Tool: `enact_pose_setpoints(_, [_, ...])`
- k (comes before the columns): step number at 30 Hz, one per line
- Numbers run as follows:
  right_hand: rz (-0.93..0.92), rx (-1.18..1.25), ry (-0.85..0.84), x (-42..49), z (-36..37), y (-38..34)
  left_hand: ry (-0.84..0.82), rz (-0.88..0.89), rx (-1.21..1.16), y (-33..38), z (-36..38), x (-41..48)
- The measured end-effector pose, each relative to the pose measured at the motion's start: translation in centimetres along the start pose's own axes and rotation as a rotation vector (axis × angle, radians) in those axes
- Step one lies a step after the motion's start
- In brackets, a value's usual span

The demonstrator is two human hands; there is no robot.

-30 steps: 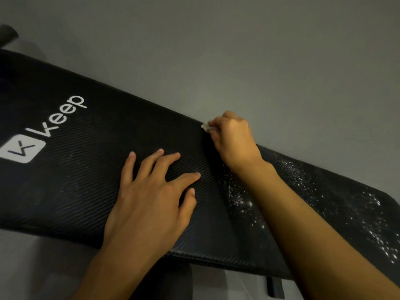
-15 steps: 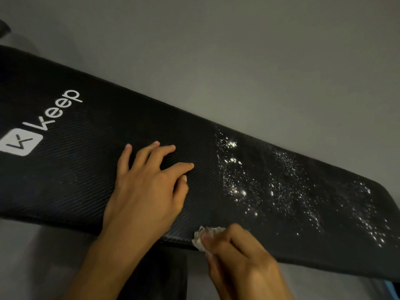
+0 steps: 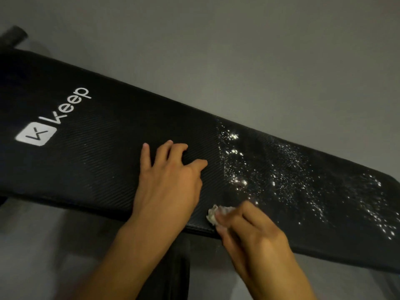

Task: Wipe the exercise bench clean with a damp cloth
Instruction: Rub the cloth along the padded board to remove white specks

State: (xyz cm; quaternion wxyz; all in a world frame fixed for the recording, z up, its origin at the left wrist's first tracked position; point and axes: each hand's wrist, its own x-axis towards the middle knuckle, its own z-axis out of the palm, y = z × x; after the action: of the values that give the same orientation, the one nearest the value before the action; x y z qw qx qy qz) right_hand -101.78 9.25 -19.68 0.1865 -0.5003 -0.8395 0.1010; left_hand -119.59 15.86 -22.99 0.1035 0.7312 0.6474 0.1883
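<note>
The left hand (image 3: 168, 180) rests flat on the black bench (image 3: 86, 169) with its fingers spread. The right hand (image 3: 249, 232), fingers curled, grips a crumpled white cloth (image 3: 213, 215) on the pad just inside the near edge, beside white speckles (image 3: 303, 180). One second earlier the cloth was at the far edge; the left hand has not shifted.

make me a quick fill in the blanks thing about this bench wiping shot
1. The right hand grips a crumpled white ____.
2. The white word printed on the black bench reads ____.
3. The shiny specks lie to the ____ of the left hand.
Missing words: cloth; Keep; right.
</note>
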Motion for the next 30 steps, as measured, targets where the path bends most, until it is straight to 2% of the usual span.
enact_pose_setpoints(6, [0.089, -0.109, 0.115, 5.8, 0.7, 2.8, 0.011, 0.036, 0.007, 0.4, 0.9, 0.6])
enact_pose_setpoints(13, [0.017, -0.028, 0.051, 1.5, 0.4, 0.7, 0.021, 0.047, 0.014, -0.1, 1.2, 0.7])
enact_pose_setpoints(19, [0.093, -0.166, 0.121, 8.3, 1.3, 3.5, 0.018, 0.038, 0.007, 0.0, 1.0, 0.4])
enact_pose_setpoints(26, [0.044, -0.084, 0.008, 4.4, 0.3, 0.9, 0.022, 0.023, 0.013, -0.1, 1.1, 0.3])
enact_pose_setpoints(30, [0.129, -0.174, 0.089, 8.3, 1.0, 2.6, -0.002, 0.021, 0.03, 0.1, 0.9, 0.4])
